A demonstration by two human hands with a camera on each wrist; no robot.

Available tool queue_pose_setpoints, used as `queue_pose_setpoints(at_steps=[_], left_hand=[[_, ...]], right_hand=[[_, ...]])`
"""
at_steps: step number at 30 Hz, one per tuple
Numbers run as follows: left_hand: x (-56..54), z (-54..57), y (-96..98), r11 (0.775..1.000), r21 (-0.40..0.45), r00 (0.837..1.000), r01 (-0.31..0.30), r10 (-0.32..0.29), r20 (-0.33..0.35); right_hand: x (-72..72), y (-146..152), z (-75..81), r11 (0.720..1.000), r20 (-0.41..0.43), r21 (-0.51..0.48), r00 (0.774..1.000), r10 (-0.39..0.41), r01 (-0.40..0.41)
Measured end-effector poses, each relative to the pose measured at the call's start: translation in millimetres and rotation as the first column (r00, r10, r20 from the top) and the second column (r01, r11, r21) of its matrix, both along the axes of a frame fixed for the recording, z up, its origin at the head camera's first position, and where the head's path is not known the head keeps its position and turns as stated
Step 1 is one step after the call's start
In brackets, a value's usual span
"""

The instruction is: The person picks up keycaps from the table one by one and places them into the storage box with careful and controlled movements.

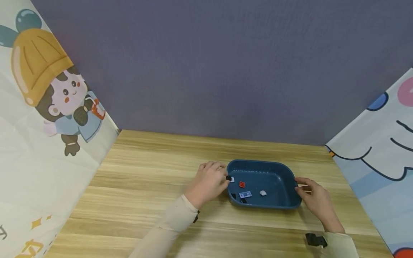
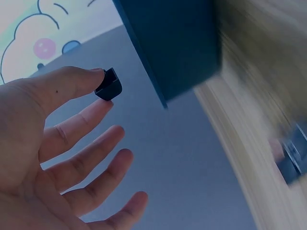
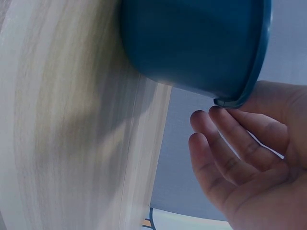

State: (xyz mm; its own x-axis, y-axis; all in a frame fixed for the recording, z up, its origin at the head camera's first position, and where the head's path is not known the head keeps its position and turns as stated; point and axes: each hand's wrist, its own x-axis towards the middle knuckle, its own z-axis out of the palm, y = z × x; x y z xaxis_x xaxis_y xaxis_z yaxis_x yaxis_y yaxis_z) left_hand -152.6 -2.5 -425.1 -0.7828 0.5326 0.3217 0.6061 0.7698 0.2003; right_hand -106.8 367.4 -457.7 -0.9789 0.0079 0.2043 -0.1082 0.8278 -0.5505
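Between its thumb and index fingertip, my left hand (image 1: 209, 182) pinches a small black brick-like piece (image 2: 109, 86), with the other fingers spread. In the head view that hand is at the left rim of a dark blue plastic tray (image 1: 277, 184). At the tray's right end, my right hand (image 1: 314, 197) holds the rim, its thumb and fingertips right at the lip in the right wrist view. Inside the tray lie a red tile (image 1: 242, 184), a blue-and-white printed tile (image 1: 245, 194), a white piece (image 1: 262, 192), a smaller white piece (image 1: 232, 180) and black pieces (image 1: 243, 201).
The tray is at the right of centre of a wood-grain table (image 1: 145, 172). A grey-blue panel (image 1: 206, 71) stands along the back. Printed cartoon panels flank the table at the left (image 1: 32, 161) and right (image 1: 380, 154). Black straps (image 1: 316, 240) circle both wrists.
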Motion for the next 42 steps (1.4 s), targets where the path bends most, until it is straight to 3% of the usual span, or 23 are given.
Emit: queue_pose_setpoints(at_steps=[9,22,30,42], left_hand=[[0.4,1.1,30.1,0.998,0.007,0.997,0.069,-0.069,-0.034],[1.9,0.2,34.1,0.995,0.007,0.995,0.098,-0.098,0.008],[4.0,-3.5,7.4,0.999,0.004,0.999,0.043,-0.043,0.003],[10.6,-23.3,-51.8,0.995,0.078,0.998,-0.06,0.062,-0.014]], right_hand=[[0.3,0,-0.6,1.0,0.008,0.003,1.0,-0.006,0.005],[0.5,-1,1.0,1.0,0.002,-0.001,1.0,-0.007,0.008],[0.1,-1,1.0,1.0,0.001,-0.011,1.0,-0.004,0.004],[-0.1,-1,-1.0,1.0,-0.006,-0.013,1.0,-0.008,0.008]])
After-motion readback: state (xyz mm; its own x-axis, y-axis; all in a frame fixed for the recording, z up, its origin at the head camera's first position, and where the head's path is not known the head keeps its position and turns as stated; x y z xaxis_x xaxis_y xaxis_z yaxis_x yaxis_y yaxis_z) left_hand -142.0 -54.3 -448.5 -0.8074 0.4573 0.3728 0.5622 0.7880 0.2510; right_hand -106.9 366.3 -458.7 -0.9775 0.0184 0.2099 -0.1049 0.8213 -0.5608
